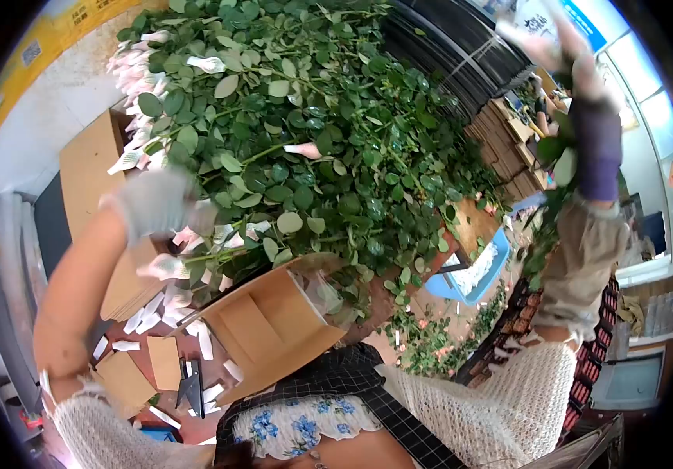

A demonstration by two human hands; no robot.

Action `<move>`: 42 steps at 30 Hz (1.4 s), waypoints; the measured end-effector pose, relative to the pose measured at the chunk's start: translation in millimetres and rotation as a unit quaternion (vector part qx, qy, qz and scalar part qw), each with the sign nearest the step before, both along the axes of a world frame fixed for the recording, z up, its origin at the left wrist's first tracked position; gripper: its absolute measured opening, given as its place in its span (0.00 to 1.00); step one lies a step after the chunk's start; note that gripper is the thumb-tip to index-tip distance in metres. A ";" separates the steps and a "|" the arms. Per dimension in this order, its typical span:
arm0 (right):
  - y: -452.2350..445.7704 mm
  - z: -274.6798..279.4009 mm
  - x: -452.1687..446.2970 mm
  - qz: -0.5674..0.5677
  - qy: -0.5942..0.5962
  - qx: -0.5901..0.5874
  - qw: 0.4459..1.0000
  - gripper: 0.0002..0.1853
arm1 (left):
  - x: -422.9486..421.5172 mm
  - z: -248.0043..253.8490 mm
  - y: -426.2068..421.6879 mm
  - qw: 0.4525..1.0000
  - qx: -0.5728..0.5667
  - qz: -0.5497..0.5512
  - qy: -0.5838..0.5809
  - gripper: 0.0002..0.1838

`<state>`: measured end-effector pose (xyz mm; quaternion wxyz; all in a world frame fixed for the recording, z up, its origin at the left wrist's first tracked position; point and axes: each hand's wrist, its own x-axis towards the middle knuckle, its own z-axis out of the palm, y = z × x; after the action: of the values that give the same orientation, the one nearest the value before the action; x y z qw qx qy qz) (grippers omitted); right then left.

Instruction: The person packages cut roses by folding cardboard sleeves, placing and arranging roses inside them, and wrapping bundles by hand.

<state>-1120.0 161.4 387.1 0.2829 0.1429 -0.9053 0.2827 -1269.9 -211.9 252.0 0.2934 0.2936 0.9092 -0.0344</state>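
Room: white wall (47, 102) on the left, bright windows (640, 69) on the right.
Left hand: the gloved left hand (152, 207) is blurred beside the pile; I cannot tell how far it is open or whether it has hold of anything.
Right hand: the right hand (585, 74) is raised well apart, blurred, leaves (565, 152) beside it; its grip cannot be told.
Roses: the leafy roses (336, 148) lie between the hands, most wrapped buds (139, 78) leftward, perhaps to keep stems aligned.
Box: an open box (266, 320) tilts nearer the body.
Surface: reddish, with paper strips (205, 341).
Beyond: blue tub (477, 295).
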 end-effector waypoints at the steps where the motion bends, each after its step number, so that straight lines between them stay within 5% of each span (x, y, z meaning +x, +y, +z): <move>1: 0.3 -7.0 1.9 0.001 0.009 -0.018 1.000 0.22 | -25.8 -4.7 13.1 0.993 0.100 -0.013 0.063 0.13; 2: 2.1 -13.5 5.2 0.001 0.018 -0.035 0.999 0.22 | -66.4 -31.3 24.0 0.955 0.205 -0.085 0.197 0.15; 3: 6.0 -20.5 9.9 -0.003 0.029 -0.050 0.998 0.22 | -83.8 -35.0 51.6 0.928 0.225 -0.053 0.293 0.23; 4: 12.6 -25.5 16.2 -0.010 0.038 -0.063 0.997 0.22 | -111.0 -55.3 69.5 0.862 0.212 -0.136 0.439 0.31; 5: 20.0 -34.0 26.0 -0.043 0.049 -0.069 0.995 0.23 | -134.0 -73.7 86.5 0.846 0.202 -0.161 0.466 0.36; 8: 43.7 -50.6 50.8 -0.107 0.069 -0.073 0.989 0.23 | -146.5 -88.6 124.5 0.871 0.084 -0.184 0.448 0.37; 9: 50.0 -54.2 59.5 -0.120 0.070 -0.069 0.988 0.23 | -150.6 -94.7 134.3 0.915 0.056 -0.166 0.364 0.39; 12: 65.7 -63.1 84.8 -0.163 0.077 -0.050 0.982 0.22 | -166.2 -92.8 146.9 0.948 0.065 -0.193 0.246 0.19; 14: 74.1 -68.4 99.8 -0.192 0.080 -0.036 0.978 0.22 | -147.8 -77.7 129.7 0.909 0.355 -0.171 0.138 0.12; 16: 80.5 -73.2 109.8 -0.213 0.084 -0.023 0.973 0.22 | -142.5 -65.4 114.7 0.868 0.480 -0.103 0.075 0.14; 18: 84.8 -77.5 115.6 -0.232 0.094 -0.010 0.968 0.22 | -137.1 -48.7 95.3 0.826 0.556 -0.008 0.087 0.15; 21: 89.9 -84.6 115.2 -0.251 0.116 0.007 0.961 0.21 | -116.7 19.1 57.0 0.813 0.546 0.193 -0.059 0.18; 24: 98.2 -91.3 106.2 -0.279 0.154 0.026 0.947 0.21 | -152.4 19.7 24.1 0.746 0.624 0.233 -0.003 0.18; 27: 108.8 -98.0 102.0 -0.335 0.169 0.094 0.922 0.21 | -123.7 8.3 10.0 0.861 0.461 0.214 -0.029 0.16; 28: 107.3 -97.6 108.2 -0.383 0.127 0.209 0.891 0.21 | -118.4 -13.4 -0.2 0.909 0.409 0.077 0.018 0.12; 29: 109.9 -96.4 108.6 -0.385 0.109 0.203 0.894 0.21 | -113.0 -35.2 -10.5 0.925 0.368 -0.059 0.077 0.09; 30: 108.8 -97.5 105.5 -0.371 0.095 0.177 0.907 0.21 | -88.6 -35.5 -4.7 0.953 0.301 0.039 -0.004 0.08; 32: 102.1 -97.6 101.3 -0.315 0.075 0.077 0.943 0.22 | -55.1 -39.1 -0.8 0.975 0.220 0.018 0.024 0.09; 34: 93.4 -99.3 96.6 -0.264 0.052 0.020 0.963 0.22 | -51.7 -70.5 -8.3 0.945 0.295 0.106 -0.093 0.14; 37: 84.9 -101.1 88.1 -0.217 0.028 -0.014 0.976 0.22 | -46.0 -72.5 -13.7 0.970 0.233 -0.063 0.019 0.24; 40: 79.0 -99.8 76.6 -0.181 0.014 -0.033 0.983 0.22 | -26.7 -63.9 6.5 0.936 0.262 -0.026 0.235 0.29; 42: 76.6 -101.5 71.9 -0.162 0.003 -0.042 0.986 0.22 | -38.3 -69.6 30.8 0.935 0.300 -0.024 0.190 0.33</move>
<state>-1048.1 238.0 285.6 0.3337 -0.0172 -0.9029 0.2704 -1308.3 -181.2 182.3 0.0126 0.3779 0.9086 0.1775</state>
